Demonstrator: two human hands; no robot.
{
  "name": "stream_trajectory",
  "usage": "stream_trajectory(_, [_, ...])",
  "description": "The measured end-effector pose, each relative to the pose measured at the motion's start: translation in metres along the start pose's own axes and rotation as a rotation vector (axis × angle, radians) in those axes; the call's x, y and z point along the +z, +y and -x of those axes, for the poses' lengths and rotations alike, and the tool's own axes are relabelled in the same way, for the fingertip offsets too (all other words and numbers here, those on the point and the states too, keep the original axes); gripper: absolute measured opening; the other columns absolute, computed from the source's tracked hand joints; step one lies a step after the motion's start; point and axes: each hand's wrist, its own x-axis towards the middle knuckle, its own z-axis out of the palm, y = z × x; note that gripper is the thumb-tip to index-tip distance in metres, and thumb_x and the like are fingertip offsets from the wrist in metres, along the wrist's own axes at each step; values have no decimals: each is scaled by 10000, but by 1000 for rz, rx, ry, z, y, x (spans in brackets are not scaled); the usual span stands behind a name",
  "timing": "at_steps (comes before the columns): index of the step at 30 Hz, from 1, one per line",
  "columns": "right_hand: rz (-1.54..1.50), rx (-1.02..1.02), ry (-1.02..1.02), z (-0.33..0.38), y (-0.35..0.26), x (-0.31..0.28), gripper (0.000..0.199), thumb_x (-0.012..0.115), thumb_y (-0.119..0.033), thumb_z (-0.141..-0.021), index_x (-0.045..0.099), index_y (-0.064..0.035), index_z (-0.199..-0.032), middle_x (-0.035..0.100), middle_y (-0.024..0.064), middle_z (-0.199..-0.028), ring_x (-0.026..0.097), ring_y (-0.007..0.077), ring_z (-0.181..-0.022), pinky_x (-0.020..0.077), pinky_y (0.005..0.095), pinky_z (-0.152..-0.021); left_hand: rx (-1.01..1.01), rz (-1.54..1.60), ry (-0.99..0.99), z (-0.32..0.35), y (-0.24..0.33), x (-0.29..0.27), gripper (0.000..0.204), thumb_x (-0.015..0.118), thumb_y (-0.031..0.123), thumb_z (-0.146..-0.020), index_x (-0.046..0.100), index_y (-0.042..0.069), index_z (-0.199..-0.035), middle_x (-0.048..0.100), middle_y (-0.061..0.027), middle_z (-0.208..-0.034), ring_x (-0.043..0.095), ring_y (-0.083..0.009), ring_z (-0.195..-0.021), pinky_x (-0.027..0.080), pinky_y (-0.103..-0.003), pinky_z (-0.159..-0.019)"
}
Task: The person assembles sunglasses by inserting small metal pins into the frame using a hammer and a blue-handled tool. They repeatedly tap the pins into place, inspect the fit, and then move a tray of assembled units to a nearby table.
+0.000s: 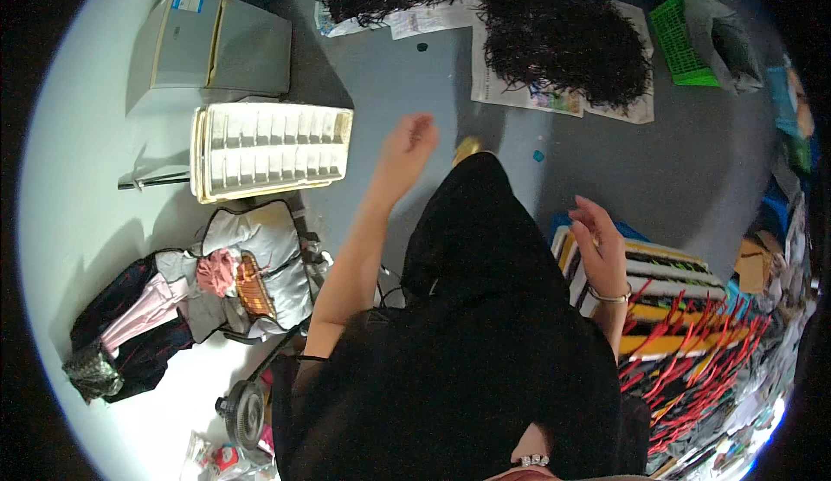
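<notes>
My left hand (411, 143) is held out over the grey floor, smeared by motion. Its fingers look curled, and whether anything is in them is hidden. The nearest thing to it is a stack of white slotted trays (277, 148) on the left. On the other side, my right hand (599, 243) hangs with fingers apart and nothing in it, a bracelet (608, 294) at its wrist. Below and beside that hand stands a stack of trays or crates (666, 277) with white and yellow edges. Red strips (692, 334) lie over its near part.
Two heaps of thin black strands (567, 44) lie on newspaper (528, 96) on the floor ahead. A green basket (679, 44) stands at the far right. Grey cabinets (251, 44) stand far left. A chair with clothes (260, 264) and a fan (247, 414) are at near left.
</notes>
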Motion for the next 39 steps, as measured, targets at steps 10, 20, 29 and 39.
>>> stream_trajectory(10, [259,114,10,-110,10,-58,356,545,-153,-827,476,-22,-1150,565,158,-955,563,285,-848,454,344,-723,-45,-116,-181,-186,76,41,315,538,229,-859,506,7,-1081,579,-67,-942,546,-119,-811,442,-250,-701])
stream_trajectory(20, [73,248,229,-177,60,-179,354,556,-243,-810,509,-23,-1083,563,181,-983,557,325,-880,449,382,-764,66,-96,-776,-261,173,276,310,522,236,-869,491,16,-1084,570,-58,-898,544,-120,-816,438,-248,-715])
stream_trajectory(29, [176,329,661,-207,190,-408,346,531,-260,-809,506,-33,-1070,567,175,-912,566,336,-816,459,404,-736,252,-585,-1199,-256,250,563,344,567,210,-820,497,-25,-1061,579,-153,-994,575,-224,-862,446,-301,-758])
stream_trajectory(39, [-345,416,1145,-122,266,-631,292,544,-218,-828,559,3,-1018,618,105,-797,589,163,-712,467,286,-660,645,-489,-1228,-250,367,853,329,572,182,-821,494,10,-1090,592,-143,-975,590,-223,-849,464,-312,-757])
